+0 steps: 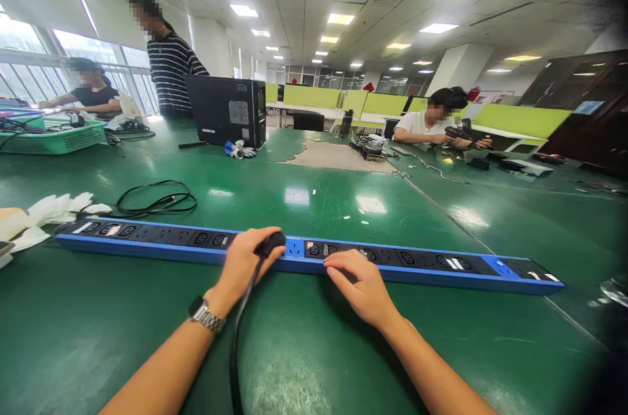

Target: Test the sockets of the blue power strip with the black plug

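Power strip, blue, long: laid across mid-frame on green table; judged rigid, best steadied at the casing. Black plug: clamped in left hand, cord judged limp. Right hand: flat, fingers together, pressed on strip.

Item 1: the power strip in front of you. Long, narrow, blue-bodied with a black socket face; it lies flat on the green table, running crosswise from your far left to your far right, sockets up. One blue socket sits near its middle, another by the right end; small white labels mark both ends.

Item 2: the black plug with black cable. The plug sits at the strip's middle; the cable trails back toward you.
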The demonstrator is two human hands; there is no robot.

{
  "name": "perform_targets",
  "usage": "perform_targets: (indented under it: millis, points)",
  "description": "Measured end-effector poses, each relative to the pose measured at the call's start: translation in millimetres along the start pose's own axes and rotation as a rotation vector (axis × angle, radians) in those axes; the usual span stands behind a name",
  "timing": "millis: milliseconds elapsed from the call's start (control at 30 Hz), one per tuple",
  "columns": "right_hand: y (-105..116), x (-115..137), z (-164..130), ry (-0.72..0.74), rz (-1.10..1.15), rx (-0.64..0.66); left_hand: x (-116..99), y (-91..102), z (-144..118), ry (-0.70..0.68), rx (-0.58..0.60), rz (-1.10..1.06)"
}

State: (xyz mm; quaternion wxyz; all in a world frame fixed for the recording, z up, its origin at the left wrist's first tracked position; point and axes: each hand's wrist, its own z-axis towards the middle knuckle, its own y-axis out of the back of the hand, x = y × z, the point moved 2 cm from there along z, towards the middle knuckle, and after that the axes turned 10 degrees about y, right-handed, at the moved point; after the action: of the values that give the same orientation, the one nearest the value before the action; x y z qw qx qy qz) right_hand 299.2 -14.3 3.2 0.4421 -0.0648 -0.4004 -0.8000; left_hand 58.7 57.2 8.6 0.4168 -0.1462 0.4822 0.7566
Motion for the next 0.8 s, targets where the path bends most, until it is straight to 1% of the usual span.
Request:
perform_targets:
  millis: [33,100,167,300,433,533,633,700,800]
  points:
    - [-0.1,0.1,0.0,0.003,0.000,0.000,-6.0,-10.0,-0.6,-0.040,0.028,0.019]
    - [-0.5,0.2,-0.1,0.008,0.004,-0.002,-14.4,-24.6,-0.6,-0.060,0.029,0.071]
    - [-1.1,0.0,-0.5,0.014,0.008,-0.006,-18.4,-31.8,0.2,-0.047,0.021,0.113]
    - [-1.8,-0.6,-0.4,0.011,0.005,-0.003,-20.8,-31.0,1.1,-0.021,0.001,0.124]
    - [-2.1,-1.7,-0.3,0.002,0.004,-0.002,-27.3,-31.0,0.9,-0.057,0.029,0.173]
    - [-6.0,-2.3,-1.8,-0.007,-0.013,-0.024,-31.1,-34.8,0.4,-0.053,0.046,0.243]
    - [-15.9,-0.8,-2.9,-0.043,-0.104,-0.093,-31.6,-39.3,-1.9,-0.056,0.062,0.260]
    - [-26.7,2.9,-0.8,-0.061,-0.195,-0.134,-30.7,-42.0,-4.4,-0.074,0.067,0.244]
    - [-48.0,12.1,9.2,-0.046,-0.267,-0.142,-27.4,-44.6,-7.2,-0.089,0.056,0.226]
